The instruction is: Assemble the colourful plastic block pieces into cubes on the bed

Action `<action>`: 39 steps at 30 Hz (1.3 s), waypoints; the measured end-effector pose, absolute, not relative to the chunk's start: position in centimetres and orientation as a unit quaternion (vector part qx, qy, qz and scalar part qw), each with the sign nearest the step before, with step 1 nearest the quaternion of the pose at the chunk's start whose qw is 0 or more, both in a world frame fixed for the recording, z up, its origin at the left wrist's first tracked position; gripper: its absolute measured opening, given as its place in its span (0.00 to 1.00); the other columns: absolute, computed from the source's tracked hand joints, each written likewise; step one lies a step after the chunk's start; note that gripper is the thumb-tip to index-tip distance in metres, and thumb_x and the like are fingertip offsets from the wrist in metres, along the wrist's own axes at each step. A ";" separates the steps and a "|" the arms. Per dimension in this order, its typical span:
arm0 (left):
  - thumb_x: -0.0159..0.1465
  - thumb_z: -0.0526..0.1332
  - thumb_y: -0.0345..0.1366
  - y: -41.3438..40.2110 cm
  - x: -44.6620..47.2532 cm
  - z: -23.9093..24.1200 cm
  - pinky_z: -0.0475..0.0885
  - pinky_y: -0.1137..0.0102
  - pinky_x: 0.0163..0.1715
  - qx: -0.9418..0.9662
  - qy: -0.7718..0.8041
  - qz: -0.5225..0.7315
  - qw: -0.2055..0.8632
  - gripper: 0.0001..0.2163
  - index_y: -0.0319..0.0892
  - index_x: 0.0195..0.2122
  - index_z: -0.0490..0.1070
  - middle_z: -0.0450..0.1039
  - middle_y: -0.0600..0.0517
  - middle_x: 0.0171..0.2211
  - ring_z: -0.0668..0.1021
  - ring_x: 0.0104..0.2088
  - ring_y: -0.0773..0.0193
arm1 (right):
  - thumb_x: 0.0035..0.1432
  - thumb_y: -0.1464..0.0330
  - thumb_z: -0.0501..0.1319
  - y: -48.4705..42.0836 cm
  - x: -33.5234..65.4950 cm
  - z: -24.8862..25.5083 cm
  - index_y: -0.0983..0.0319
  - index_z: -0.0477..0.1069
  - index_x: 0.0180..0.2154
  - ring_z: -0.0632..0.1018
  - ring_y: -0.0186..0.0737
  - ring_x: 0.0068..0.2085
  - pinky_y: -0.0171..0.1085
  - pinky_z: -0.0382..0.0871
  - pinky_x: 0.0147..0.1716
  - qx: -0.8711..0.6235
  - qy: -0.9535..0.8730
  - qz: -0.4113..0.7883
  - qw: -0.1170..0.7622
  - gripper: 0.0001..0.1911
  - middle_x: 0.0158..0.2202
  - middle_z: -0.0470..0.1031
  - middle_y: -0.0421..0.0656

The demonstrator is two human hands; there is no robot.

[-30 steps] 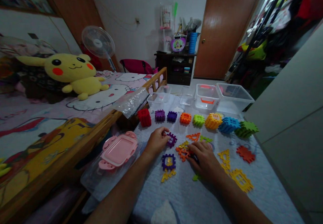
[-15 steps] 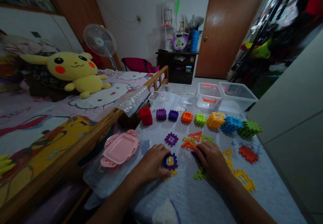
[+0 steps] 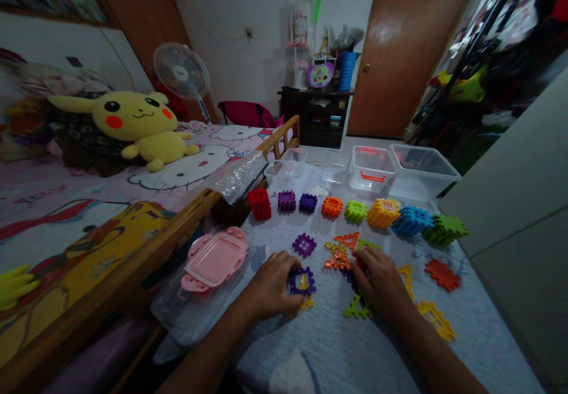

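Observation:
My left hand (image 3: 278, 284) pinches a dark purple square building tile (image 3: 302, 281) with notched edges by its left side. Under that tile, a small yellow piece (image 3: 307, 303) shows at the front. My right hand (image 3: 377, 275) is curled low over loose tiles, its fingertips on the right end of an orange triangular tile (image 3: 338, 260). Partly hidden beneath those fingers is another dark purple tile (image 3: 349, 275). A green triangular tile (image 3: 357, 307) lies below the right hand. Behind the fingers are another orange triangle (image 3: 347, 240) and a purple window tile (image 3: 304, 245).
Stacks of tiles sorted by colour, from red (image 3: 260, 204) to green (image 3: 444, 229), line the back of the cloth-covered table. Behind them stand clear plastic boxes (image 3: 371, 169). Yellow (image 3: 435, 320) and red (image 3: 442, 274) tiles lie at right. A pink lid (image 3: 215, 259) sits at left.
The orange triangular tile at my right fingertips now shows more of its outline. My left hand keeps its hold on the purple tile. The whole view has shifted slightly.

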State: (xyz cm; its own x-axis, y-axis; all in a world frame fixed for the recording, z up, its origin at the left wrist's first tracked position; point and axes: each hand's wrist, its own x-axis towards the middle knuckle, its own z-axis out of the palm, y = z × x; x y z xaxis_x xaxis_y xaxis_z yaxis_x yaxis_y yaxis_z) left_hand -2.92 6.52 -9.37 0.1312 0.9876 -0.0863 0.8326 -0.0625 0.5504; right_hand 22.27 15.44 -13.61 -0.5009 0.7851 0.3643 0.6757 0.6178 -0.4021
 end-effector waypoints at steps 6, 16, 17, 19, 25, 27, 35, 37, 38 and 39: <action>0.50 0.64 0.33 6.7 -3.4 -8.9 0.68 0.65 0.46 0.683 0.660 0.219 0.226 0.17 0.44 0.43 0.68 0.68 0.50 0.41 0.73 0.44 0.58 | 0.63 0.68 0.55 15.5 22.4 -14.0 0.61 0.72 0.40 0.73 0.46 0.41 0.44 0.67 0.42 -0.418 -0.865 0.100 0.260 0.08 0.39 0.74 0.47; 0.54 0.63 0.36 13.0 -4.7 -6.1 0.68 0.64 0.50 0.727 0.651 0.195 0.096 0.19 0.42 0.47 0.68 0.72 0.48 0.46 0.74 0.47 0.57 | 0.63 0.69 0.55 15.5 22.3 -13.9 0.61 0.72 0.40 0.74 0.47 0.41 0.45 0.69 0.42 -0.415 -0.867 0.105 0.254 0.08 0.40 0.74 0.48; 0.55 0.64 0.37 14.3 -4.8 -5.6 0.67 0.64 0.52 0.738 0.650 0.168 0.072 0.20 0.41 0.49 0.68 0.71 0.47 0.47 0.74 0.49 0.56 | 0.63 0.69 0.55 15.4 22.3 -13.9 0.61 0.72 0.40 0.74 0.47 0.41 0.45 0.69 0.42 -0.414 -0.868 0.104 0.254 0.08 0.39 0.74 0.48; 0.56 0.63 0.39 17.0 -4.9 -4.6 0.64 0.65 0.54 0.755 0.649 0.087 0.031 0.24 0.41 0.54 0.66 0.70 0.46 0.50 0.72 0.52 0.56 | 0.63 0.70 0.55 15.3 22.2 -13.7 0.61 0.73 0.39 0.74 0.47 0.41 0.45 0.69 0.41 -0.415 -0.867 0.099 0.256 0.08 0.40 0.74 0.48; 0.54 0.64 0.39 23.7 -5.4 -3.9 0.67 0.66 0.50 0.781 0.623 -0.003 0.043 0.20 0.44 0.49 0.72 0.71 0.47 0.49 0.72 0.49 0.55 | 0.62 0.70 0.55 15.3 22.3 -13.8 0.61 0.73 0.39 0.75 0.48 0.42 0.45 0.70 0.41 -0.415 -0.866 0.080 0.267 0.08 0.41 0.75 0.49; 0.53 0.64 0.38 24.9 -5.6 -4.0 0.67 0.67 0.50 0.787 0.615 -0.028 0.048 0.20 0.44 0.49 0.72 0.71 0.47 0.49 0.72 0.49 0.56 | 0.62 0.70 0.56 15.3 22.4 -13.9 0.61 0.73 0.39 0.75 0.48 0.42 0.45 0.70 0.41 -0.414 -0.866 0.079 0.268 0.08 0.41 0.75 0.49; 0.53 0.63 0.36 27.0 -5.9 -3.4 0.66 0.65 0.51 0.801 0.590 -0.080 0.060 0.24 0.44 0.53 0.70 0.67 0.45 0.54 0.70 0.53 0.54 | 0.62 0.71 0.56 15.2 22.3 -13.8 0.61 0.73 0.40 0.74 0.48 0.42 0.45 0.70 0.41 -0.421 -0.864 0.092 0.261 0.08 0.41 0.75 0.49; 0.52 0.63 0.36 27.3 -5.9 -3.6 0.66 0.65 0.52 0.800 0.590 -0.086 0.062 0.25 0.44 0.53 0.69 0.67 0.45 0.54 0.70 0.53 0.54 | 0.62 0.71 0.56 15.2 22.3 -13.8 0.61 0.73 0.40 0.74 0.48 0.43 0.45 0.70 0.41 -0.421 -0.863 0.089 0.264 0.08 0.42 0.74 0.49; 0.52 0.63 0.36 27.4 -5.9 -3.7 0.66 0.65 0.52 0.801 0.589 -0.088 0.063 0.25 0.44 0.53 0.69 0.68 0.45 0.54 0.70 0.53 0.54 | 0.62 0.71 0.55 15.2 22.3 -13.9 0.60 0.72 0.40 0.74 0.48 0.43 0.45 0.70 0.41 -0.421 -0.863 0.088 0.265 0.08 0.42 0.74 0.49; 0.52 0.63 0.37 27.5 -6.0 -3.9 0.66 0.65 0.52 0.801 0.589 -0.089 0.064 0.25 0.45 0.53 0.69 0.68 0.45 0.54 0.70 0.53 0.54 | 0.63 0.70 0.55 15.2 22.3 -13.9 0.60 0.72 0.40 0.74 0.47 0.43 0.45 0.70 0.42 -0.421 -0.863 0.088 0.266 0.08 0.42 0.75 0.49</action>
